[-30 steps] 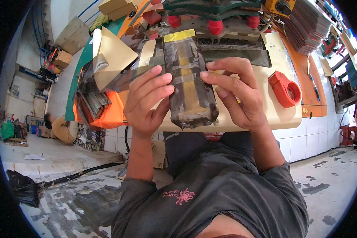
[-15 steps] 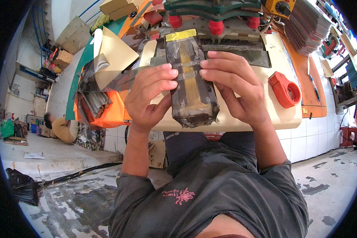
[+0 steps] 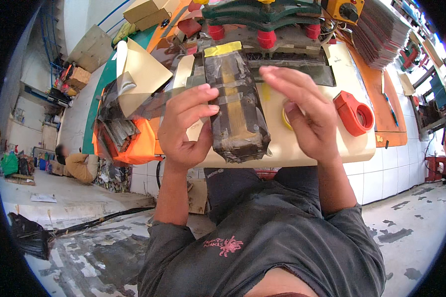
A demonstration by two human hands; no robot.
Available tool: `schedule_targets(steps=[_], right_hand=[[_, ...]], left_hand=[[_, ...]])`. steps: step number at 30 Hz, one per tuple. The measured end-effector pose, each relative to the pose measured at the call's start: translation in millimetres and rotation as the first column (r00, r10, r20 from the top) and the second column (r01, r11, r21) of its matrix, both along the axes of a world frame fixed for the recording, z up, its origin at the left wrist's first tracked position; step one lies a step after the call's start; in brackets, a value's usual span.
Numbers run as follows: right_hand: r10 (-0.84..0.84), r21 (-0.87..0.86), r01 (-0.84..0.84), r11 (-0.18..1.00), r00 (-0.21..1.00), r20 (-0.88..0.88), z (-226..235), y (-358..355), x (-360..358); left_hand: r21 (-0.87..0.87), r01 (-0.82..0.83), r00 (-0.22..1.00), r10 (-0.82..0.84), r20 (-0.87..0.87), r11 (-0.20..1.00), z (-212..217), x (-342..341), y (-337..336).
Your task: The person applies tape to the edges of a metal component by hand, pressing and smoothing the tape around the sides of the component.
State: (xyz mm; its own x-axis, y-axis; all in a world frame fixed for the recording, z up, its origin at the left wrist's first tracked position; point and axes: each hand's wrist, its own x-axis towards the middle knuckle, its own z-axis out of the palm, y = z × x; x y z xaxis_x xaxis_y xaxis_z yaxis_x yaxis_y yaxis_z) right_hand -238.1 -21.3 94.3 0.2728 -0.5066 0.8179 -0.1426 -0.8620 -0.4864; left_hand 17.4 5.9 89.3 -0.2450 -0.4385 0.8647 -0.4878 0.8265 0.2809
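A long block-shaped bundle (image 3: 235,106), wrapped in dark film and clear tape with a yellow-brown strip down its top, lies lengthwise in front of me on the cream tabletop (image 3: 352,148). Yellow tape crosses its far end. My left hand (image 3: 186,126) rests along the bundle's left side, fingers stretched out and fingertips at its edge. Apart from the bundle's right side, my right hand (image 3: 305,114) hovers with straight fingers and nothing visible in it. Behind its thumb shows a yellow curved edge (image 3: 286,120), mostly hidden.
A red tape dispenser (image 3: 354,114) sits at the right. Beyond the bundle stands a green machine frame (image 3: 262,19) with red feet. Cream sheets (image 3: 146,74) and dark film strips (image 3: 119,129) lie at the left. Stacked sheets (image 3: 381,37) rise far right. A person (image 3: 79,163) sits low at left.
My right hand has let go of the bundle's side and moved right, uncovering the yellow edge. The bundle has shifted slightly nearer and left; my left hand stays beside it.
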Motion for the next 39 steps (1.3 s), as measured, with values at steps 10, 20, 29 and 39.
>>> schedule_targets(steps=[10,20,29,39], right_hand=[[-0.14,0.423,0.317,0.849,0.906,-0.399,-34,8,-72],[-0.177,0.42,0.362,0.832,0.891,-0.418,-83,20,-84],[0.295,0.74,-0.217,0.637,0.955,0.027,-23,37,-124],[0.486,0.624,-0.363,0.691,0.873,-0.031,-7,37,-112]], left_hand=[[0.08,0.207,0.952,-0.182,-0.248,0.975,-16,5,-3],[0.048,-0.1,0.847,0.111,-0.52,0.994,-16,-14,39],[-0.147,0.305,0.94,-0.322,-0.111,0.941,-6,-69,108],[0.754,0.571,0.813,-0.349,-0.465,0.325,-38,-127,105]])
